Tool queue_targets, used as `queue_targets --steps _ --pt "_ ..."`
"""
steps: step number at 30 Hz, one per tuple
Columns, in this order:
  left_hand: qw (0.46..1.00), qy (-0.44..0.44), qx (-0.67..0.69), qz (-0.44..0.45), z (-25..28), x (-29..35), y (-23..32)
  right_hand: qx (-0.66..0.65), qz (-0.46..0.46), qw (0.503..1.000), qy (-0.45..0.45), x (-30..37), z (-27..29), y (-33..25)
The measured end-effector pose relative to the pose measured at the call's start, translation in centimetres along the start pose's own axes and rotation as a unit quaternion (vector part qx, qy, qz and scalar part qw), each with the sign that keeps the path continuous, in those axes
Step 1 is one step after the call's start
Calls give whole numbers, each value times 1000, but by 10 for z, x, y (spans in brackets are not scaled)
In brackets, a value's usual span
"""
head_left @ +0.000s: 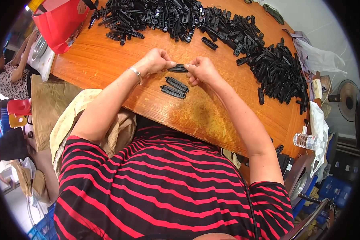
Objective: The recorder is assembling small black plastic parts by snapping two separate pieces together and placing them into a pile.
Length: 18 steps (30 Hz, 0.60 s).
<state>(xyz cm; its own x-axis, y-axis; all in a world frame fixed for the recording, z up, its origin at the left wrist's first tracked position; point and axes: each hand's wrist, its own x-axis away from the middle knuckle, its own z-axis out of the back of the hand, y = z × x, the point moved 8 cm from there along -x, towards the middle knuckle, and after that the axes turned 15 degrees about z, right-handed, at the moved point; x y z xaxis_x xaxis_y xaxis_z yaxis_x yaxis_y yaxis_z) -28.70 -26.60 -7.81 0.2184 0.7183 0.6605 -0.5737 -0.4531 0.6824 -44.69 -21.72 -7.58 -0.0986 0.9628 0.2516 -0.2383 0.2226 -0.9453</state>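
Note:
Between my two hands, a long black plastic piece with a slotted top point(177, 68) is gripped at its ends just over the wooden table point(112, 70). My left hand point(155, 62) pinches its left end between thumb and fingers. At the right end, the thumb and fingers of my right hand point(204, 71) are closed on it. Two similar black pieces lie side by side nearer to me, an upper one point(177, 84) and a lower one point(173, 91), both slanting slightly. Fingertips hide the ends of the held piece.
A large heap of black pieces point(170, 18) spreads along the far side and curves down to a right-hand pile point(278, 72). One loose piece point(209, 43) lies before it. A red bag point(62, 26) stands far left; a clear bottle point(307, 141) lies at the right edge.

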Motion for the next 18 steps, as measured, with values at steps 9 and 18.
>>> queue_targets --steps 9,18 --pt "976 112 -177 -58 11 2 11 63 -31 997 -34 -2 2 -9" --pt "956 37 -266 -115 1 12 11 79 -7 989 -123 26 -17 -3"
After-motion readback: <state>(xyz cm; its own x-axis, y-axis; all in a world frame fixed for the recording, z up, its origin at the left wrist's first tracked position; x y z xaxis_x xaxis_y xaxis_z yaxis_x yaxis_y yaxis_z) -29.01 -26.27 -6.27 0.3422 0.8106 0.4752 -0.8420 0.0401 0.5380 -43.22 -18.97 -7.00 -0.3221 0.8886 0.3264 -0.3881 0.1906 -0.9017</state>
